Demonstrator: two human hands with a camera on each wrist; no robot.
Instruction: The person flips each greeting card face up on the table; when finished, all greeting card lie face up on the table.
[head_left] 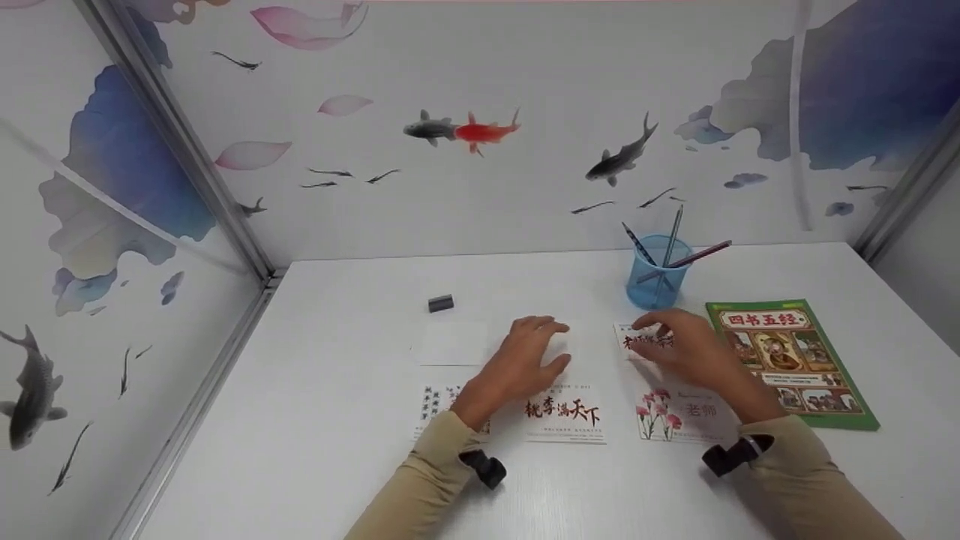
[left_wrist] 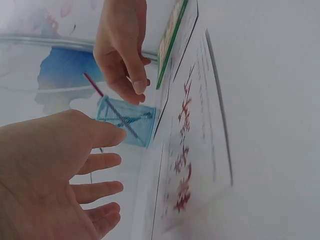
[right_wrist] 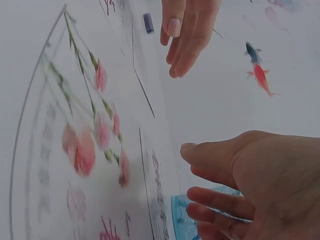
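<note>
My left hand [head_left: 523, 356] hovers over the middle of several cards, its fingers spread and nothing between them. Just below it lies a card with red brush characters [head_left: 562, 412]. My right hand [head_left: 679, 349] is above a smaller card with red lettering [head_left: 624, 346] and partly hides it; its fingers are loosely bent and hold nothing. Under the right wrist is a card with pink carnations [head_left: 660, 416], seen large in the right wrist view. A blank white card [head_left: 452, 343] lies left of the left hand. The left forearm partly covers a card with black characters [head_left: 433, 401].
A dark grey eraser-like block [head_left: 441, 303] lies behind the blank card. At the back right stands a blue mesh cup [head_left: 655, 281] with several pencils. A green-bordered book [head_left: 780, 315] lies to the right. White printed panels [head_left: 525, 210] enclose the table.
</note>
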